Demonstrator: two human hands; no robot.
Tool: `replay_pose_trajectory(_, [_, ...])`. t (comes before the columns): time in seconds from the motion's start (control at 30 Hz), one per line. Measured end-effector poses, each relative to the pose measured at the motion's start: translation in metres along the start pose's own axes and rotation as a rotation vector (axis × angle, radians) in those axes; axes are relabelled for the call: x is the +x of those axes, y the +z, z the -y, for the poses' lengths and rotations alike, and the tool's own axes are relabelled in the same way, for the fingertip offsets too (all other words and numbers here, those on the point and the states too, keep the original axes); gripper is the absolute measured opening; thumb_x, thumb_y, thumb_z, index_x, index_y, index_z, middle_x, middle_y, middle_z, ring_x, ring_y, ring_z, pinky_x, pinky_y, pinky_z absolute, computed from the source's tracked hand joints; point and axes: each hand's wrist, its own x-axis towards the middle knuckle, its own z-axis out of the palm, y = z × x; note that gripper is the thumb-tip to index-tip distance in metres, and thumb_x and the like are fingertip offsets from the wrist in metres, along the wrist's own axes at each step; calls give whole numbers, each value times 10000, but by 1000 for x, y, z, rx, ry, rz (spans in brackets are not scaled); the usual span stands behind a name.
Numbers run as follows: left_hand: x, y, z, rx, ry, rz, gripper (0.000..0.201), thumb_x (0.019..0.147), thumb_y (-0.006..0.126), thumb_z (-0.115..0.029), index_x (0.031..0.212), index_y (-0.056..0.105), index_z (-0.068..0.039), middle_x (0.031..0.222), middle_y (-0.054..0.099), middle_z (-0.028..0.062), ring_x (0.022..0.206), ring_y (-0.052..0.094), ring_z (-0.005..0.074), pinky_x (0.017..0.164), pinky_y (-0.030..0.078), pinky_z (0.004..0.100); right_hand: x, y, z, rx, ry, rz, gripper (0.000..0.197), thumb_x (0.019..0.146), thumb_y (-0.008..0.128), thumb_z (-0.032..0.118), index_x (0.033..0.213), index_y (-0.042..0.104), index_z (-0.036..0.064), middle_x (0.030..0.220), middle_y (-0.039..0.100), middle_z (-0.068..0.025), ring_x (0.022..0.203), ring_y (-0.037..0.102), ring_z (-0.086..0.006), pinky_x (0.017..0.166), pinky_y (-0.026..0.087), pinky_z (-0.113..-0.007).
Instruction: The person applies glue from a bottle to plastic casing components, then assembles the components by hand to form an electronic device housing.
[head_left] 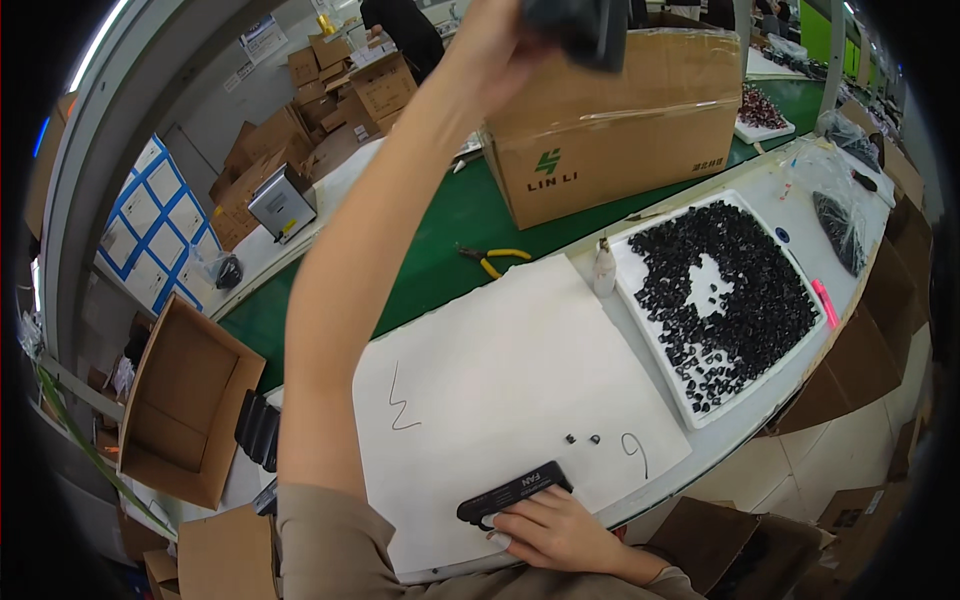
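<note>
My left arm reaches up and away across the bench. My left hand [500, 45], cut by the top edge, grips a dark boxy plastic piece [585, 35] in front of the large cardboard box [620, 140]; the piece is blurred and partly out of view. Low on the white paper sheet [480, 370], my right hand [555, 535] has its fingers closed over a long black plastic panel [510, 494] with pale lettering. Beyond that panel lie two small black knob-like parts [583, 439].
A white foam tray [690, 405] of small black parts stands at right, beside a small bottle [604, 270] and a pink marker [825, 303]. Yellow-handled pliers [490, 260] lie on the green belt [440, 235]. An open carton [185, 410] and stacked black pieces [258, 430] sit left.
</note>
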Motion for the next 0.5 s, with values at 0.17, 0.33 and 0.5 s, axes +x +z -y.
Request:
replay_pose_trajectory(0.17, [132,-26,21,534,-4,-824,147,758,558,-98,884,581,-24,777,593,93,730,576,181,624,484,371,2,0,4,38,6,22,328,725,649,141,1026,575,33,935,568,-77,863,550,-249,788,425,-347])
replay_pose_trajectory(0.33, [130,-5,81,535,-49,-795,296,724,521,37,1014,463,54,1003,495,170,977,525,312,848,483,435,-3,0,-7,42,38,26,345,733,643,140,1051,565,31,953,569,-84,898,544,-256,814,422,-351])
replay_pose_trajectory(0.5, [117,-7,55,571,-52,-830,311,748,510,-7,1048,478,66,1008,506,151,1002,522,277,892,455,407,-4,3,-3,73,57,50,340,735,641,140,1044,562,19,959,567,-87,909,540,-261,831,419,-357])
